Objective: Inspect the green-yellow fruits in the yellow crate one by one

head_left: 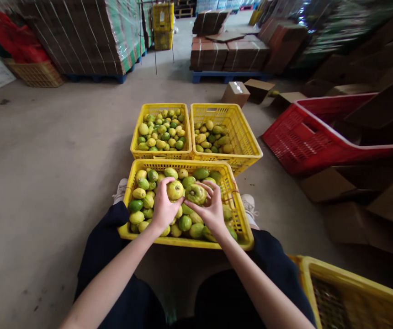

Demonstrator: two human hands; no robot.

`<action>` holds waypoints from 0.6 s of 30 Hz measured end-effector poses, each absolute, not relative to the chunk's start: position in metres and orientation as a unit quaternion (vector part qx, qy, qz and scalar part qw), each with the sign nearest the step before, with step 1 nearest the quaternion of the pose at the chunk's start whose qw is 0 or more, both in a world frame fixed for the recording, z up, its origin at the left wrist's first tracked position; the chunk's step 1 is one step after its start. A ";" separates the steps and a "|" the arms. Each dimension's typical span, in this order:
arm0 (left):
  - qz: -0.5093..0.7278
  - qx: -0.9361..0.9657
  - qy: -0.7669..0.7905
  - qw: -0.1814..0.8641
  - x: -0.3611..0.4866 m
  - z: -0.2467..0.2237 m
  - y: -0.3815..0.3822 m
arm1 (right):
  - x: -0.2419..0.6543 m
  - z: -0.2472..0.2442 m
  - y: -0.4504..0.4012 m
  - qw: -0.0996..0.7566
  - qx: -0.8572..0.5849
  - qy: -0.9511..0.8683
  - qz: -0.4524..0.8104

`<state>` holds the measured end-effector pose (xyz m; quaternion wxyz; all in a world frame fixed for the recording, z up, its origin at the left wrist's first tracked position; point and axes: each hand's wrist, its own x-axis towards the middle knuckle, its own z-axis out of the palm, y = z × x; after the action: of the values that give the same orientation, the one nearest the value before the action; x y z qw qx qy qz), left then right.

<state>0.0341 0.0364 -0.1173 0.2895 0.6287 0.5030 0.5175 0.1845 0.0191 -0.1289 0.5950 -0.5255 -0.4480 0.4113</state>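
Note:
Above the near yellow crate [186, 243], my left hand [164, 205] is closed around a yellow-green fruit [175, 190]. Beside it my right hand [212, 208] grips a greener, ribbed fruit [195, 194], its stem end facing up. The two fruits are close together, with my fingertips between them. Yellow and green fruits [136, 217] fill much of the near crate below. Behind it stand a back left yellow crate [160, 154] full of smaller-looking fruits and a back right yellow crate [247, 137] with fruits toward its left side.
A red crate [292, 137] holding cardboard stands at the right, with cardboard boxes [340, 187] around it. Another yellow crate [354, 278] is at the lower right. Stacked cardboard [231, 55] on a blue pallet [213, 75] and a wrapped stack [80, 36] stand farther back.

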 end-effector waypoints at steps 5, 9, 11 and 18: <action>0.517 0.611 0.506 0.321 0.031 -0.115 0.040 | 0.187 -0.123 0.019 0.593 -0.529 -0.422 0.437; 0.512 0.546 0.526 0.405 0.026 -0.103 0.043 | 0.192 -0.114 0.020 0.574 -0.530 -0.367 0.506; 0.503 0.472 0.509 0.515 0.024 -0.097 0.045 | 0.194 -0.108 0.021 0.568 -0.510 -0.324 0.558; 0.494 0.250 0.440 0.707 0.020 -0.086 0.049 | 0.197 -0.095 0.023 0.570 -0.453 -0.200 0.655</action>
<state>0.0205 0.0491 -0.0859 0.7070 0.2500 0.4398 0.4942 0.1971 0.0228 -0.0947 0.5702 -0.4530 -0.2000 0.6554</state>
